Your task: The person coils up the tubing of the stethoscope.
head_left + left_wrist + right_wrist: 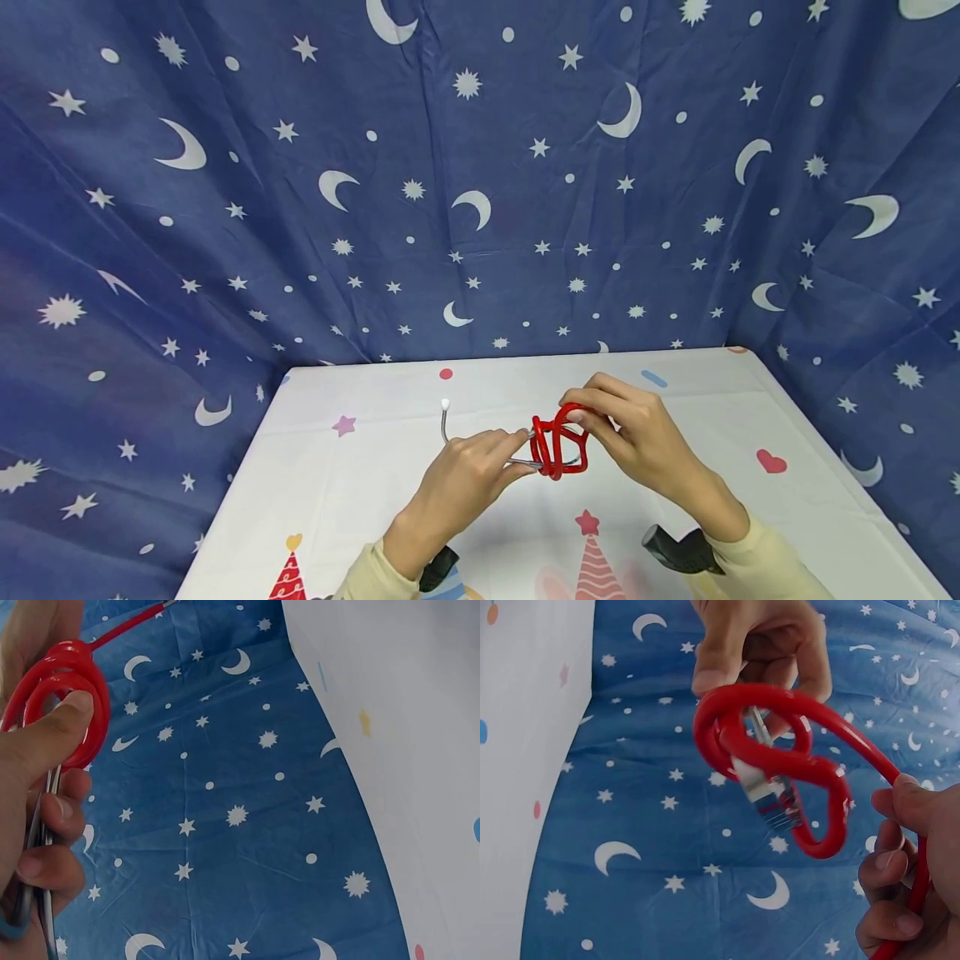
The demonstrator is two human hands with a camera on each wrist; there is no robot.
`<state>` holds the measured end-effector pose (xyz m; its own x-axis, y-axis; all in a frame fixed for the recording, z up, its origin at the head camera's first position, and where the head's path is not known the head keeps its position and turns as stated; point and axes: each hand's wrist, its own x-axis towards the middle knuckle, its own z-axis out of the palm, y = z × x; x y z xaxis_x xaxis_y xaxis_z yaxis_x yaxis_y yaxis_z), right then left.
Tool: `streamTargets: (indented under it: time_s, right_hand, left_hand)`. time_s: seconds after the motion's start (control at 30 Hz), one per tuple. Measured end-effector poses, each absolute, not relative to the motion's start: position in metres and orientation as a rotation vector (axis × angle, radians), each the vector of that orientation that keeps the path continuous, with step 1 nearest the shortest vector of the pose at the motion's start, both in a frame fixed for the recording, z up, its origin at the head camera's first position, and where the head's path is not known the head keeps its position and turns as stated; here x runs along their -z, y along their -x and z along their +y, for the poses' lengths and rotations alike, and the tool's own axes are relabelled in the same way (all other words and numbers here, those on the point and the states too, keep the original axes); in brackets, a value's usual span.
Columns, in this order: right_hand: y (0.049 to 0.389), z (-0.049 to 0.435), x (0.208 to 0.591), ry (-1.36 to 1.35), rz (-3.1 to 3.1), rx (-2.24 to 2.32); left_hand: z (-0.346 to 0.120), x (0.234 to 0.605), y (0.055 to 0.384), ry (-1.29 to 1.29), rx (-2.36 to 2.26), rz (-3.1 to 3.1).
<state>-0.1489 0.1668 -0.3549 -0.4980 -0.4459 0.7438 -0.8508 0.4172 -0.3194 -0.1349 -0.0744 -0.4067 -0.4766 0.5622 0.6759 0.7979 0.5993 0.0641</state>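
Note:
My left hand (468,475) grips slim metal handles, one of them apparently a fork (769,799) whose tines show in the right wrist view. Its thumb presses the coiled red tube (94,712) in the left wrist view. Several loops of this tube (557,442), which looks like stethoscope tubing, circle the metal. Upper right of the loops, my right hand (637,433) pinches the tube between thumb and fingers, with more tube running through its curled fingers (889,922). A bent metal ear tube (444,421) with a white tip rises behind the left hand.
Both hands are above a table with a white printed cloth (360,483). A blue curtain (420,250) with moons and stars hangs behind it and along both sides. Dark straps with black pieces (678,550) sit at the wrists.

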Motion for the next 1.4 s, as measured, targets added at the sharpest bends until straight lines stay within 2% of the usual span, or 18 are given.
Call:
streamTargets:
  time_s: [0.43,0.7,0.97,1.2,1.4]
  right_hand:
    - [0.166,0.169,0.372,-1.068,-2.303,-1.047]
    - [0.174,0.169,0.385,-1.093,-2.386,-1.264]
    - [0.171,0.16,0.4,-1.053,-2.393,-1.433]
    - [0.164,0.148,0.411,-0.882,-2.455,-1.403]
    - [0.159,0.141,0.419,-0.948,-2.431,-1.477]
  left_hand:
    - [-0.074,0.41,0.131,1.189,0.48,-2.164]
    - [-0.075,0.41,0.134,1.212,0.534,-2.012]
    - [-0.08,0.409,0.138,1.123,0.66,-1.954]
    - [-0.084,0.408,0.143,1.031,0.792,-1.894]
    - [-0.087,0.409,0.146,0.949,0.958,-1.862]
